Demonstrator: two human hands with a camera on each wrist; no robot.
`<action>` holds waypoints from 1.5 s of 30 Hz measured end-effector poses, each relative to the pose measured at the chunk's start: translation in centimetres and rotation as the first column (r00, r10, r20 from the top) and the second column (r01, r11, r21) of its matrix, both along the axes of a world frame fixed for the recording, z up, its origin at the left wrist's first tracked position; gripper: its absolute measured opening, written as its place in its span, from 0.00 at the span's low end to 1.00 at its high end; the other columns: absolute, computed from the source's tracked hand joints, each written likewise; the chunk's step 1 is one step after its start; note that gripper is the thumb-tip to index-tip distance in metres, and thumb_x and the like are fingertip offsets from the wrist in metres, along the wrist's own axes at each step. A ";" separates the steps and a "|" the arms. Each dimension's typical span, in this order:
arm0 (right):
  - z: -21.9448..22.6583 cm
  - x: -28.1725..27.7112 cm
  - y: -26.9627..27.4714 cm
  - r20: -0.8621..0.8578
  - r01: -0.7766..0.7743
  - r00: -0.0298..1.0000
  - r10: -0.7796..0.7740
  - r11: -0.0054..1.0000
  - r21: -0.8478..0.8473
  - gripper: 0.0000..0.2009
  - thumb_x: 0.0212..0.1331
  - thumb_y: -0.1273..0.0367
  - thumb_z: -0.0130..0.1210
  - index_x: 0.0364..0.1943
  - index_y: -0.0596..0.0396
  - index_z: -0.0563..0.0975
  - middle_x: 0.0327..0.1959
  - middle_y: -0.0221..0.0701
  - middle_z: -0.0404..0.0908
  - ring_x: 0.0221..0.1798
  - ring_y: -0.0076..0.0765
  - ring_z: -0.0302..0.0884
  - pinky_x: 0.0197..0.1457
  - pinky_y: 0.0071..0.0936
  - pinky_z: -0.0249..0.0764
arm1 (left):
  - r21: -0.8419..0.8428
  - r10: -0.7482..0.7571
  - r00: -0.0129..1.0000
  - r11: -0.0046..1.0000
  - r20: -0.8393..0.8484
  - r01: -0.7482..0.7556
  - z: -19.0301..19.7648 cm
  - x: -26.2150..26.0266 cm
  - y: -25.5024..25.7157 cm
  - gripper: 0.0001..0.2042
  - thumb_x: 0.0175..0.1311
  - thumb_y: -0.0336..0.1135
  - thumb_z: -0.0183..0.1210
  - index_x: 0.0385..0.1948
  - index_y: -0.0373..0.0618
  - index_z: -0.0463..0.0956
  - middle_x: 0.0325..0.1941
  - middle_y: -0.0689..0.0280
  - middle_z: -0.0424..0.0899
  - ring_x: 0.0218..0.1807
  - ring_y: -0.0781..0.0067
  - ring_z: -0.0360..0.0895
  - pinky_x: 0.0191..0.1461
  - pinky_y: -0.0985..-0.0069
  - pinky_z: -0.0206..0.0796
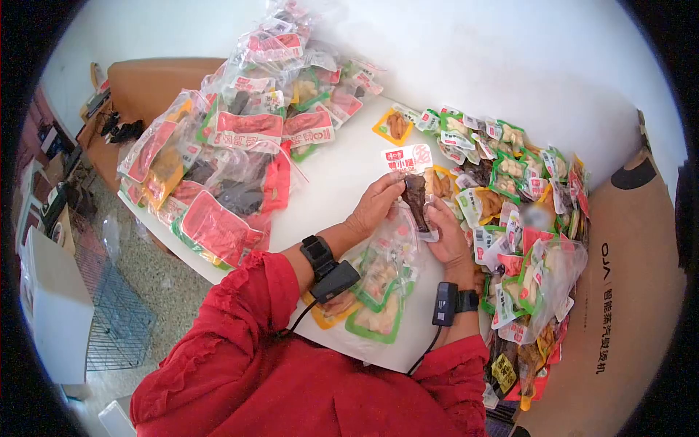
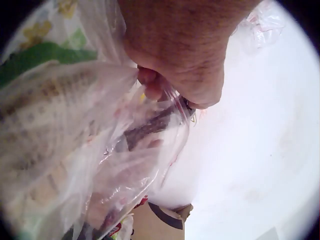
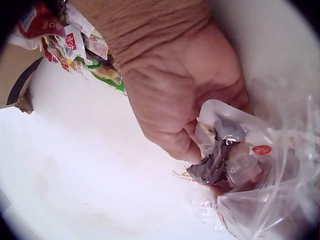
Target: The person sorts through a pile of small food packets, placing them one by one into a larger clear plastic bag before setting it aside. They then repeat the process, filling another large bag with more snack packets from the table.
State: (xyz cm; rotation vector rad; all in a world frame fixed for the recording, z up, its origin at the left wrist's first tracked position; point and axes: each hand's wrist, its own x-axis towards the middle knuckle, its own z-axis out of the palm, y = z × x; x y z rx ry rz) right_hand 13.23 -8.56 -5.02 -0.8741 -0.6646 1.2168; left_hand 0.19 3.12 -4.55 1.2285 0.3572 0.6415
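Both hands hold one clear snack packet [image 1: 415, 204] with a dark drumstick-like piece inside and a white-and-red label at its top. My left hand [image 1: 375, 205] pinches its left side, and my right hand [image 1: 449, 237] grips the lower right. In the right wrist view, the fingers of the right hand [image 3: 185, 100] curl at the dark packet [image 3: 212, 162]. A clear plastic bag [image 1: 399, 240] with green-edged packets lies just below the hands. In the left wrist view, this bag [image 2: 135, 175] covers part of the left hand's [image 2: 182, 60] fingers.
A tall heap of bagged packets [image 1: 247, 131] fills the table's left side. Many loose packets [image 1: 510, 182] pile up on the right, beside a cardboard box [image 1: 619, 291]. One yellow-edged packet [image 1: 393, 125] lies toward the back of the white table [image 1: 309, 211].
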 end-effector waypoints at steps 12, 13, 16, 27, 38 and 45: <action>0.2 -0.4 0.0 0.163 0.046 0.986 -0.036 0.997 -0.061 0.21 0.48 0.71 0.49 0.50 0.57 0.66 0.38 0.26 0.73 0.38 0.20 0.70 0.43 0.18 0.67 | -0.042 0.045 0.998 0.998 -0.040 -0.047 -0.4 0.1 0.2 0.13 0.61 0.41 0.44 0.34 0.40 0.69 0.23 0.70 0.68 0.17 0.83 0.62 0.19 0.84 0.57; 0.5 -0.6 0.0 0.176 0.045 0.984 -0.032 0.996 -0.074 0.21 0.46 0.71 0.49 0.50 0.57 0.67 0.36 0.25 0.72 0.36 0.19 0.69 0.40 0.17 0.67 | -0.051 0.068 0.997 0.996 -0.030 -0.069 -0.3 0.1 0.1 0.12 0.60 0.39 0.44 0.28 0.39 0.68 0.20 0.69 0.68 0.16 0.81 0.63 0.18 0.83 0.57; 0.8 -0.6 -0.1 0.217 0.038 0.976 -0.017 0.995 -0.092 0.22 0.45 0.71 0.48 0.49 0.57 0.67 0.34 0.24 0.72 0.34 0.18 0.68 0.38 0.15 0.66 | -0.042 0.077 0.996 0.996 -0.034 -0.078 -0.5 0.2 0.1 0.10 0.60 0.37 0.46 0.30 0.38 0.70 0.21 0.70 0.68 0.16 0.83 0.63 0.18 0.85 0.57; 0.5 -0.3 -0.2 0.218 0.037 0.976 -0.015 0.994 -0.101 0.21 0.46 0.68 0.50 0.49 0.54 0.68 0.34 0.20 0.71 0.32 0.15 0.66 0.34 0.12 0.64 | -0.079 0.030 0.999 0.996 -0.031 -0.032 -0.1 0.0 0.0 0.11 0.59 0.37 0.48 0.39 0.43 0.73 0.22 0.75 0.68 0.19 0.88 0.61 0.21 0.88 0.56; -0.2 -0.1 0.1 0.143 0.055 0.989 -0.047 0.997 -0.055 0.18 0.53 0.63 0.52 0.48 0.54 0.68 0.41 0.25 0.73 0.41 0.20 0.70 0.43 0.18 0.68 | -0.103 0.008 1.000 0.995 -0.007 -0.009 -0.3 0.1 0.1 0.12 0.59 0.39 0.49 0.39 0.44 0.73 0.23 0.75 0.69 0.19 0.88 0.62 0.20 0.88 0.56; -0.7 0.2 0.1 0.054 0.035 0.998 -0.033 0.999 -0.038 0.16 0.56 0.66 0.49 0.48 0.55 0.68 0.44 0.28 0.73 0.43 0.24 0.72 0.46 0.22 0.70 | -0.080 -0.004 1.000 0.997 -0.021 0.002 -0.2 -0.1 0.2 0.13 0.59 0.40 0.48 0.40 0.44 0.73 0.25 0.75 0.68 0.20 0.87 0.62 0.21 0.88 0.57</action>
